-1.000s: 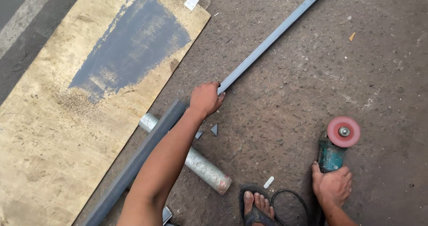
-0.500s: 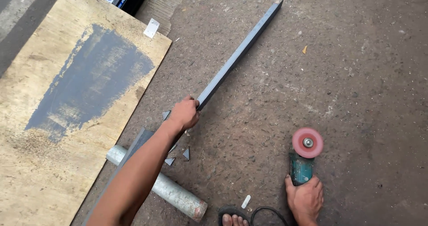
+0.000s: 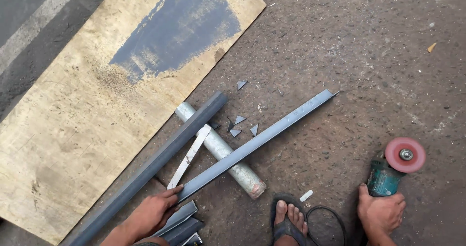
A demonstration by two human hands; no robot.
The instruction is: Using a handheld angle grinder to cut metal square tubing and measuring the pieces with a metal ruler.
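Observation:
My left hand (image 3: 150, 213) rests at the bottom left, fingers on the near end of a long grey steel angle bar (image 3: 257, 141) that runs diagonally up to the right across a silver pipe (image 3: 221, 151). My right hand (image 3: 381, 214) grips the teal body of an angle grinder (image 3: 394, 166) with a red disc, standing on the ground at the lower right. A second, darker steel bar (image 3: 160, 161) lies across the pipe to the left. A thin flat metal strip (image 3: 189, 156) leans between the two bars.
A large plywood sheet (image 3: 87, 110) with a grey painted patch covers the left. Small triangular metal offcuts (image 3: 240, 124) lie near the pipe. My sandalled foot (image 3: 286, 217) and the grinder's black cable (image 3: 325, 217) are at the bottom. More steel pieces (image 3: 182, 224) lie by my left hand.
My left hand has pulled the long angle bar toward me, so its far end now lies much closer. The right hand stays on the grinder. The view has shifted.

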